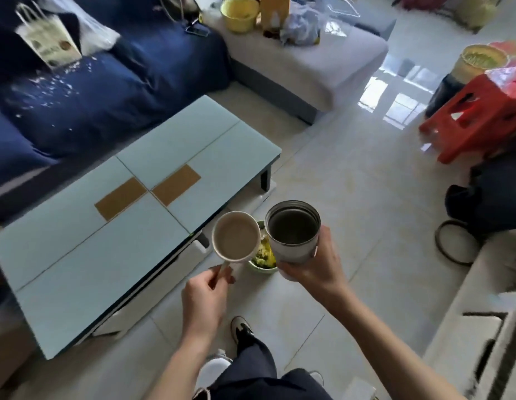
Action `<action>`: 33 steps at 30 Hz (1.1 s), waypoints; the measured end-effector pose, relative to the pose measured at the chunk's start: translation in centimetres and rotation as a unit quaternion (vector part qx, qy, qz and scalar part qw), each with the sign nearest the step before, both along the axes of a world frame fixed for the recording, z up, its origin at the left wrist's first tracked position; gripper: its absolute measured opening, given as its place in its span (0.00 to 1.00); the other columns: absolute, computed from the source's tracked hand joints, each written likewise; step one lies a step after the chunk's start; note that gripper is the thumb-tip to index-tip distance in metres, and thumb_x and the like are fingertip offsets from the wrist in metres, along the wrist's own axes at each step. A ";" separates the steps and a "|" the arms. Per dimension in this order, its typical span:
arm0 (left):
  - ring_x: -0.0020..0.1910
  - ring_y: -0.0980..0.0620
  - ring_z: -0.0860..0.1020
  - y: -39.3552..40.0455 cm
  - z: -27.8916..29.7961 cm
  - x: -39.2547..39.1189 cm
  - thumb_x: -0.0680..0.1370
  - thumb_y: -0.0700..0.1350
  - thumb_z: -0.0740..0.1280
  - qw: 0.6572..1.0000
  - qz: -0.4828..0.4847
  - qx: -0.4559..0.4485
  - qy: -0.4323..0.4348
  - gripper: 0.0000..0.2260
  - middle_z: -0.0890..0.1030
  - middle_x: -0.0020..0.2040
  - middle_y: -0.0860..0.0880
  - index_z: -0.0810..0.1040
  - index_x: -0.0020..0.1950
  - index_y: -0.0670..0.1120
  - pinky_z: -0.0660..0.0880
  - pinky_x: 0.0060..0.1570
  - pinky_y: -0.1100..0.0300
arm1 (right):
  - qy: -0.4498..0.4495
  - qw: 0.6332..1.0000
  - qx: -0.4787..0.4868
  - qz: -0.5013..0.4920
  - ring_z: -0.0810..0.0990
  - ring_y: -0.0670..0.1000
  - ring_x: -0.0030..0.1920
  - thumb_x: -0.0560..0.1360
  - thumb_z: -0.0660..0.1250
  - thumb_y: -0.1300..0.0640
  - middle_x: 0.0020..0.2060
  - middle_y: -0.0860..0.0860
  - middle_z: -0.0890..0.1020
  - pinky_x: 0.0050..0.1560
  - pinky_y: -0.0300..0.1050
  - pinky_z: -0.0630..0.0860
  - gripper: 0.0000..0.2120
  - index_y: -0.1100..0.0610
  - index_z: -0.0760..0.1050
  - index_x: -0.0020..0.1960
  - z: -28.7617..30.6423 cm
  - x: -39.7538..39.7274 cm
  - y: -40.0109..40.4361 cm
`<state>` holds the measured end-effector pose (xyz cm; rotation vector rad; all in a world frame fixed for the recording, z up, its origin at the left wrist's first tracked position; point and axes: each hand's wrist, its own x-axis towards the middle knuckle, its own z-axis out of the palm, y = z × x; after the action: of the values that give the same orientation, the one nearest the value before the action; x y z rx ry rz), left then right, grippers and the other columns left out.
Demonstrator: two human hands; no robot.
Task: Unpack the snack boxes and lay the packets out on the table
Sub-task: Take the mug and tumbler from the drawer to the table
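Note:
My left hand (206, 298) pinches the handle of a white cup (236, 236) with a brownish inside, held tilted beside the table's near right corner. My right hand (314, 267) grips a white steel-lined tumbler (291, 229), open at the top and dark inside, just right of the cup. Both are held over a small green bin (262, 262) on the floor with yellow-green scraps in it. The light blue coffee table (112, 226) lies to the left, bare but for two brown tape patches (147, 192). No snack boxes or packets are in view on it.
A dark blue sofa (92, 90) with a paper bag (47, 41) runs behind the table. A grey ottoman (303, 62) holds a yellow tub, a box and a crumpled bag. A red stool (476, 119) and dark bags stand at right. My legs and shoe (242, 333) are below.

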<state>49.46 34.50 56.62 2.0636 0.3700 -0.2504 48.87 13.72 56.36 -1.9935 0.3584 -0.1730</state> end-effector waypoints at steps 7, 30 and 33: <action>0.22 0.62 0.71 8.9 -0.6 5.7 0.78 0.48 0.68 0.997 0.076 0.007 0.014 0.12 0.77 0.23 0.59 0.82 0.35 0.49 0.64 0.25 0.66 | 0.018 0.996 0.012 0.082 0.75 0.44 0.54 0.54 0.79 0.51 0.54 0.44 0.75 0.52 0.36 0.72 0.39 0.49 0.68 0.63 0.1 9.2 9.4; 0.40 0.57 0.81 27.2 -2.6 21.2 0.78 0.51 0.68 0.941 0.337 0.006 0.012 0.12 0.84 0.36 0.57 0.82 0.36 0.49 0.74 0.41 0.56 | 0.052 0.939 -0.005 0.341 0.74 0.49 0.61 0.57 0.82 0.59 0.58 0.46 0.73 0.57 0.43 0.73 0.41 0.52 0.66 0.65 -0.3 34.3 30.7; 0.40 0.57 0.81 28.9 -3.3 23.3 0.78 0.50 0.68 0.931 0.365 0.008 0.019 0.12 0.83 0.36 0.57 0.82 0.35 0.50 0.73 0.41 0.57 | 0.065 0.927 -0.013 0.370 0.74 0.49 0.59 0.58 0.83 0.58 0.56 0.47 0.74 0.55 0.43 0.73 0.40 0.52 0.66 0.63 -0.8 37.3 33.4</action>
<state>72.71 63.39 53.30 1.7950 1.1248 0.1684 86.16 47.12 55.61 -2.0352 -0.3297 0.4353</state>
